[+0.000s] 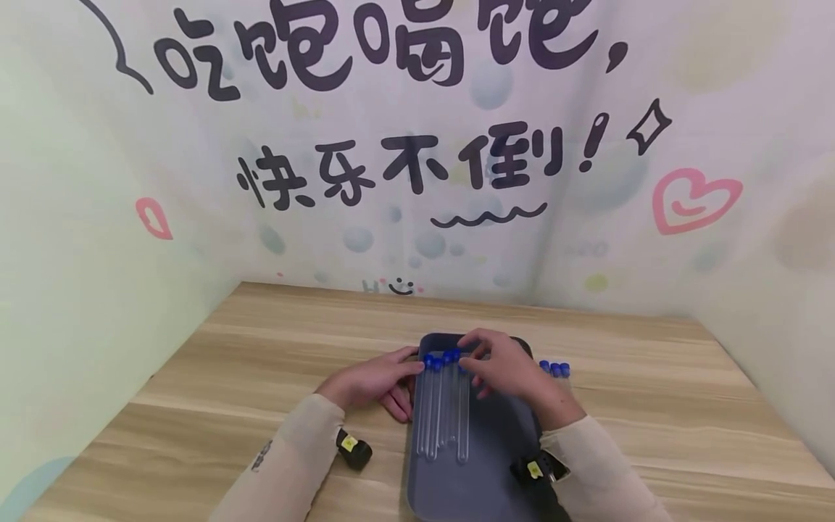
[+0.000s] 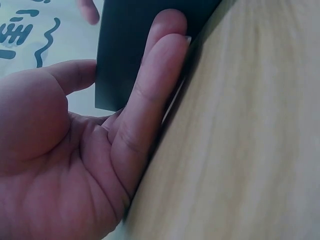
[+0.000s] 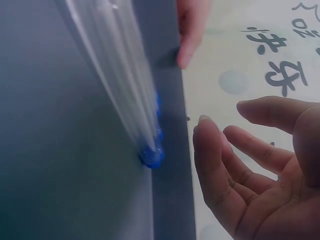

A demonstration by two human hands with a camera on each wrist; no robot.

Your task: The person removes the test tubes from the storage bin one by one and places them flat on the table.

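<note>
Several clear test tubes point(image 1: 432, 417) with blue caps lie side by side in the left part of a dark grey tray point(image 1: 496, 471), caps toward the far end. My left hand point(image 1: 375, 380) rests at the tray's left side; in the left wrist view its fingers point(image 2: 145, 95) lie straight along the outer wall, with the thumb at the rim. Over the tray's far end is my right hand point(image 1: 505, 366), fingers loosely bent near the caps. The right wrist view shows nothing between its thumb and fingertips, with blue caps point(image 3: 151, 156) beside it, inside the tray wall.
More blue-capped tubes point(image 1: 555, 370) lie on the wooden table point(image 1: 652, 406) just right of the tray, partly hidden by my right arm. A printed cloth backdrop point(image 1: 417, 239) rises behind the table.
</note>
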